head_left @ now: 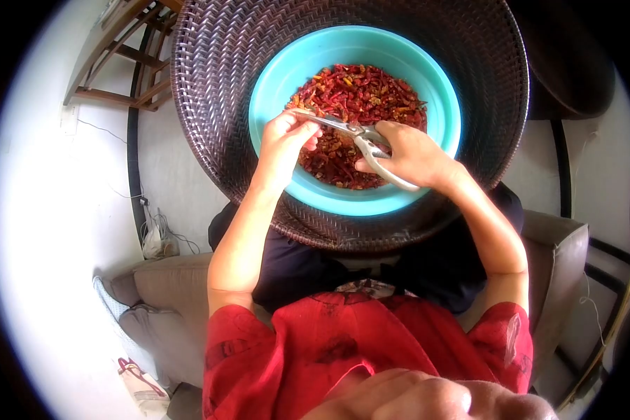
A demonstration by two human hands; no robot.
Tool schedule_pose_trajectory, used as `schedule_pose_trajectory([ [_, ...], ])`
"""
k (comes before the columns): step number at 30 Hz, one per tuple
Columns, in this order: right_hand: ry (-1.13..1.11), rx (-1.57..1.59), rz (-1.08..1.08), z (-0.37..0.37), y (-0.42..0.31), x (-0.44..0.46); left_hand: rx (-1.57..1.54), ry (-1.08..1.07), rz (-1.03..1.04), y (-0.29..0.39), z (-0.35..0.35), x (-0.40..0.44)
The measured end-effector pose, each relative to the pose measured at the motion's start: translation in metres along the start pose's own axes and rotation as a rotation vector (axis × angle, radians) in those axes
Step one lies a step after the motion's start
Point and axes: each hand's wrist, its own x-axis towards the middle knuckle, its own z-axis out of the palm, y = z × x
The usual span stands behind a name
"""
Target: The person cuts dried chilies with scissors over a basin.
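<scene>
**Scissors (pixel 355 130) over a bowl (pixel 441 98) of red chilies (pixel 360 87)**

Near the middle of the frame, 2 bare hands meet above the bowl. The right hand (pixel 411 155), right of centre, grasps the scissors by their pale handles; 1 handle runs down to the right below the palm. The blades point left and slightly up, ending at the fingers of the left hand (pixel 292 138). That hand is at the bowl's left side, thumb and fingers bent together beside the blades. Whether they pinch anything I cannot tell, nor whether they touch the metal.

The chilies lie heaped in the bowl, at upper centre, mostly red with yellow and orange bits among them. They spread below the hands and scissors. The bowl is turquoise and round, and sits inside a wide, dark woven basket (pixel 213 84) that fills the upper middle of the frame.

Below the basket are dark trousers (pixel 287 269), and a red shirt (pixel 329 325) takes up the bottom centre. A brown sofa (pixel 178 280) shows on 2 sides of the person. At upper left stands a wooden frame (pixel 110 98); at left, cables (pixel 164 227) trail along the floor. A pale bag (pixel 143 392) lies at lower left.
</scene>
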Motion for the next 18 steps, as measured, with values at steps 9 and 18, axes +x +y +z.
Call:
schedule_pose_trajectory([
  [9, 0.038, 0.058, -0.026, 0.006, -0.003, 0.001, 0.037, 0.000, -0.054, -0.002, -0.006, 0.004],
  [18, 0.134, -0.136, 0.026, -0.054, 0.043, -0.015, 0.523, -0.070, -0.068, -0.002, 0.012, 0.016],
])
